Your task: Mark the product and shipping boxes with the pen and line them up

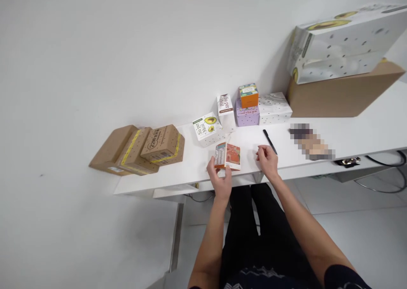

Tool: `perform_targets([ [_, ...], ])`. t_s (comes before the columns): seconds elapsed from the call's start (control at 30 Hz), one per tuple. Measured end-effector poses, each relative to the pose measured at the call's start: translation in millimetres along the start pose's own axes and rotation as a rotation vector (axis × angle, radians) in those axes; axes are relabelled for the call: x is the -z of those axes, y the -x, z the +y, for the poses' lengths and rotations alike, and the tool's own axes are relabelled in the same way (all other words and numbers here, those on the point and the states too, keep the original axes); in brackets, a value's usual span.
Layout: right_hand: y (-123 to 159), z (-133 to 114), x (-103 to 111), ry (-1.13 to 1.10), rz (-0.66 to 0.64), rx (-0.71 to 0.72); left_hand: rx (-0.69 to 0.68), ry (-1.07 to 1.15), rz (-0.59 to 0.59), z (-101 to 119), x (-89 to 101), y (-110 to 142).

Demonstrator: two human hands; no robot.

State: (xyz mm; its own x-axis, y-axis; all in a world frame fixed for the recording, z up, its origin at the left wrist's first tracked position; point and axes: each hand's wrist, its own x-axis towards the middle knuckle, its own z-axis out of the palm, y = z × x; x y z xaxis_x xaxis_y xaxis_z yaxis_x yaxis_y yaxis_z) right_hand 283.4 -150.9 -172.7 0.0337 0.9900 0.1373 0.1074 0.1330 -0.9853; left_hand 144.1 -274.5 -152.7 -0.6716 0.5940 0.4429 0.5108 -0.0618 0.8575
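My left hand [220, 182] grips a small orange-and-white printed box [233, 156] by its near side, fingers at the left and thumb at the front edge. The box is tilted over the white table, showing a red picture on one face. To its right, my right hand [268, 161] is closed near the table's front edge, and no object shows in its curled fingers. A black pen [269, 141] lies just beyond that hand. Behind the held box stand a white avocado-print box [208, 130] and a taller white box [226, 110].
Brown cartons [162, 144] with yellow tape stand at the left. An orange box [249, 96] sits on a purple box [247, 114], beside a white dotted box [274, 108]. At the right, a large white box [343, 53] rests on a brown carton [333, 98]; a pixelated patch lies before it.
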Motion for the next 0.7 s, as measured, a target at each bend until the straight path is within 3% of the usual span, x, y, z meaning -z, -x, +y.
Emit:
perform_targets([
  [0.07,2.4,-0.3,5.7,-0.019,-0.008,0.011,-0.189,-0.147,-0.028,1.6,-16.8,0.2],
  [0.13,3.5,-0.5,4.3,-0.017,-0.024,0.021,-0.270,-0.238,-0.064,0.1,-29.2,0.6],
  [0.33,0.7,4.6,-0.6,0.152,-0.016,0.165,-0.045,-0.275,-0.071,-13.4,-36.0,5.9],
  [0.43,-12.9,3.6,6.8,0.452,0.074,0.288,0.063,-0.302,-0.092,-18.9,-31.7,8.5],
  [0.5,-26.7,1.8,13.4,0.695,0.113,0.275,0.075,-0.318,-0.090,-21.4,-29.7,9.0],
  [0.6,-45.0,1.1,20.8,0.956,0.071,0.178,-0.032,-0.348,-0.074,-21.5,-28.1,7.6],
  [0.7,-51.5,3.6,23.6,1.044,-0.008,0.179,-0.226,-0.458,-0.053,-16.4,-27.7,6.6],
])
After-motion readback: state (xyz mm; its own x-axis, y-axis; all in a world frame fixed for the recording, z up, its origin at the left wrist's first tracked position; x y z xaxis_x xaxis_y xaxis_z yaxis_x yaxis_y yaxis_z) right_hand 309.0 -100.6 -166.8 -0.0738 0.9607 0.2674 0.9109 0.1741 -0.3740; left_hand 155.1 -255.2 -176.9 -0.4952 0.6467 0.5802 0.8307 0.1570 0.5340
